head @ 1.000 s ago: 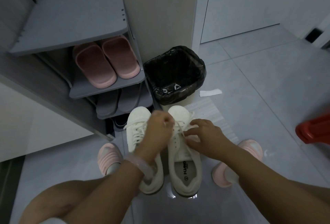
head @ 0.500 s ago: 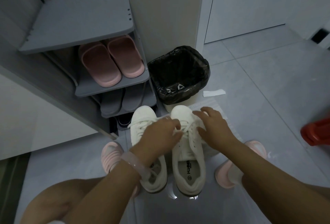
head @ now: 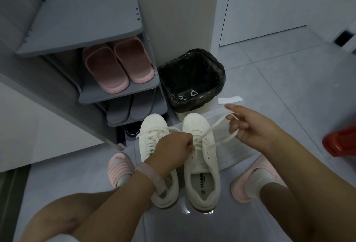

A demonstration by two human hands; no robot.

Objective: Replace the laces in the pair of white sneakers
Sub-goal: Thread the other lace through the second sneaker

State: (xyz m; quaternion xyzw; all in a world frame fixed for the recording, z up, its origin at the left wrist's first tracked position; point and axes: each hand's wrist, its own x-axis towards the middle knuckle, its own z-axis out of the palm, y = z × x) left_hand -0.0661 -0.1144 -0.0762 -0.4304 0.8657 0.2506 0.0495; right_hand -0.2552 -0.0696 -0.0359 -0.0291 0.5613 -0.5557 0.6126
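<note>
While both white leather sneakers (head: 200, 160) stand side by side on the pale grey tiled floor (head: 269, 72), their long axes run away from the person, toes aimed at the black-lined square waste bin (head: 190, 80) and heel openings nearest the knees. One sneaker's toe sits just in front of the bin's base; the other lies on the side of the grey plastic shoe rack (head: 84, 29), touching its partner. A flat white lace (head: 221, 133) runs from the eyelets of the sneaker in front of the bin, out sideways, away from the rack. The right hand (head: 250, 126) pinches this lace in curled fingers, raised beside the bin. The left hand (head: 173, 149) is clenched over the same sneaker's lacing, seemingly gripping lace, though what it grips is hidden. A white perforated mat (head: 231, 149) lies under that sneaker. Open floor spreads beyond the bin, away from the rack, up to a red plastic object (head: 341, 141) at the frame edge; the rack closes off the other side.
</note>
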